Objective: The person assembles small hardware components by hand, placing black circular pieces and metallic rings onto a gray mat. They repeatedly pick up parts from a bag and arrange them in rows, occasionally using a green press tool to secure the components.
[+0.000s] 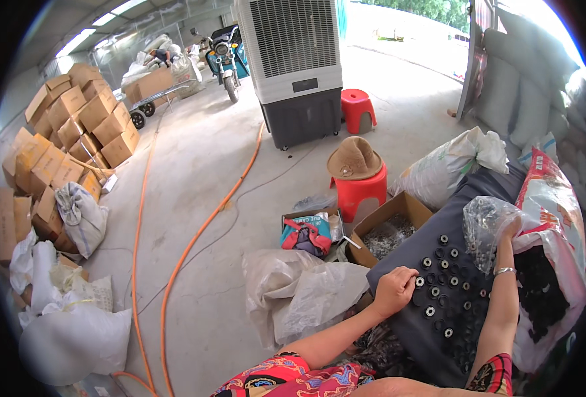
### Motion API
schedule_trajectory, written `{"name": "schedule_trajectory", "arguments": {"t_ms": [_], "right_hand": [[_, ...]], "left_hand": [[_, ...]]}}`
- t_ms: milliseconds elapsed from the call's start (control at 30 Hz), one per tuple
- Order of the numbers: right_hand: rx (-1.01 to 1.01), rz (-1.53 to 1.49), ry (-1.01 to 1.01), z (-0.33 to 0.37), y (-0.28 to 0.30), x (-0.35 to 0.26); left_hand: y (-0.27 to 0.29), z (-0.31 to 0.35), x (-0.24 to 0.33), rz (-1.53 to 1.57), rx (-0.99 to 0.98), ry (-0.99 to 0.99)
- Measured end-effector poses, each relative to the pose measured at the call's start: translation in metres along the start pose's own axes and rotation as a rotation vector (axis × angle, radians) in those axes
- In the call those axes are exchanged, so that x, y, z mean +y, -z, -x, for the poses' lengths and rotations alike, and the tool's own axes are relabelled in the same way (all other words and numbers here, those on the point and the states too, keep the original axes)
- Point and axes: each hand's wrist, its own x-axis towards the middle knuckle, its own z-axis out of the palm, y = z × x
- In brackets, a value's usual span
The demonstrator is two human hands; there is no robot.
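My left hand [395, 292] is closed, its fingertips pinched at a small round part [419, 282] with a pale metal centre. Beneath it, a dark grey cloth surface [399, 263] carries several similar parts, some with metal centres [430, 311], and black rings [442, 300]. At the far right of this surface, my right hand [510, 228] meets a clear plastic bag [484, 231] of small shiny pieces; its fingers are hidden by the plastic. A bracelet circles my right wrist. Right beside that forearm stands an open red-and-white sack [561, 205] with black pieces [542, 291] inside.
Beyond the surface stand an open carton [399, 202] of small metal pieces and a red stool [362, 192] bearing a brown hat [355, 159]. Plastic sheeting [306, 291] lies left of my arm. An orange hose [203, 228] crosses the floor. A large air cooler [293, 66] stands ahead.
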Motion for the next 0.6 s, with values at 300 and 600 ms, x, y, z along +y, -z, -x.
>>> {"name": "schedule_trajectory", "arguments": {"t_ms": [300,600], "right_hand": [[0.06,-0.935,-0.387,0.096,0.103,-0.112],[-0.221,-0.895,-0.377,0.286,0.155,-0.218]], "left_hand": [[-0.003,0.0,-0.007,0.049,0.091,0.003],[-0.004,0.053,0.088,1.347,-0.311,1.023]]}}
